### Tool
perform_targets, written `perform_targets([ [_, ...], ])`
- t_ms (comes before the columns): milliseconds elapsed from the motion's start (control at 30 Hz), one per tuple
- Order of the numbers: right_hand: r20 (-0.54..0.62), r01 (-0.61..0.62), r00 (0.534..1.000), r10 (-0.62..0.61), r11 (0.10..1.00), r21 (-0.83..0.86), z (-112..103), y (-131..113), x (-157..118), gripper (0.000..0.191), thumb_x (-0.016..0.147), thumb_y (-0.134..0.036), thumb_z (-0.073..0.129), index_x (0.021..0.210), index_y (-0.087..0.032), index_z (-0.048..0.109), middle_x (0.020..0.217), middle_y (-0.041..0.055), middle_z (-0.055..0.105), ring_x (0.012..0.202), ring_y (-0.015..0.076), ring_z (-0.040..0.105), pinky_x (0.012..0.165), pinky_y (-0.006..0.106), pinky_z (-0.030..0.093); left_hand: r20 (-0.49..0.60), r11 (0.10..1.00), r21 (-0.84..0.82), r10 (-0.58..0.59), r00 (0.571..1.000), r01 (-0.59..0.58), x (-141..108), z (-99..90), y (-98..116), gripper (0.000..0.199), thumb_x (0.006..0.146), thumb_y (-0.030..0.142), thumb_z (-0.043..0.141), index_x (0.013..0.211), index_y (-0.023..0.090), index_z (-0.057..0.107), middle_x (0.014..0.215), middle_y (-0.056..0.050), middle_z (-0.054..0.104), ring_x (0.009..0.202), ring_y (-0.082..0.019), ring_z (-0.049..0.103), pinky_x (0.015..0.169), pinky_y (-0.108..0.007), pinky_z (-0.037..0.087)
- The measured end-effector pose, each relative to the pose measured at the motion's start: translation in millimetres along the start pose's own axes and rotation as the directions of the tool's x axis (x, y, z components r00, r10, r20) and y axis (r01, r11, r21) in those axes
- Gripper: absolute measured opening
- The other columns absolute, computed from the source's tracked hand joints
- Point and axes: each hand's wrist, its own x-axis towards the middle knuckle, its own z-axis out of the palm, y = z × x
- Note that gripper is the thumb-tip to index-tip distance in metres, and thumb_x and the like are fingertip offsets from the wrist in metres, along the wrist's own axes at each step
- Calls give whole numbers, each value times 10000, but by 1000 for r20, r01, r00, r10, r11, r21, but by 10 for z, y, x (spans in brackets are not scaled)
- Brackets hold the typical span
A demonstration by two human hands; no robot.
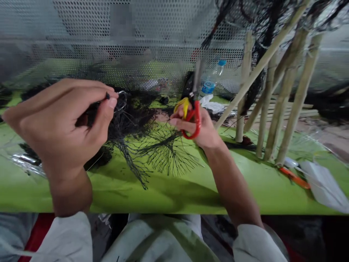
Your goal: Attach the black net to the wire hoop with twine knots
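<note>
Our left hand [68, 120] pinches a shiny strand [122, 95] above the counter [169, 196]; our right hand [203, 127] grips the scissors [193, 95], blades toward the far edge. Black netting [171, 145] lies between, reaching toward the front edge. We seem to be preparing strand; cutting would call for turning the blades leftward.

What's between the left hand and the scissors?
In the head view, a tangle of dark, wiry strands on the green tabletop lies between the left hand and the scissors.
</note>
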Motion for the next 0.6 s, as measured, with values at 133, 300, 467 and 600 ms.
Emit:
perform_targets([
  [133, -218, 150, 965, -145, 989, 7, -150, -321, 50, 369, 705, -334, 896, 807, -266, 548, 824, -15, 631, 607, 118, 536, 563, 317, 433, 113, 996, -9, 88, 990, -88, 23, -19, -75, 84, 964, 282, 732, 1041, 281, 764, 1060, 78, 816, 951, -193, 772, 776, -369, 596],
  [300, -311, 175, 937, -162, 984, 14, -313, -669, 64, 244, 595, -220, 800, 682, -275, 578, 679, -16, 540, 516, 118, 467, 477, 326, 278, 331, 980, -70, 198, 923, -185, 17, 108, -84, 146, 993, 230, 637, 1077, 258, 753, 1112, 28, 816, 884, -194, 755, 701, -351, 518],
  [467, -284, 56, 958, -31, 995, 79, -343, -608, -53, 223, 592, -211, 778, 667, -252, 571, 654, -28, 492, 506, 96, 428, 490, 317, 344, 589, 955, -118, 289, 755, -273, -171, 649, -130, 316, 1030, 207, 511, 1212, 259, 764, 1159, -14, 816, 790, -193, 721, 700, -370, 454],
  [600, -243, 1, 970, 2, 1000, 13, -285, -450, -80, 309, 625, -295, 861, 706, -254, 566, 729, -12, 539, 578, 119, 489, 485, 303, 386, 732, 923, -293, 384, 563, -248, -356, 1039, -180, 387, 1033, 115, 432, 1216, 206, 761, 1208, -56, 800, 941, -204, 732, 842, -382, 464],
])
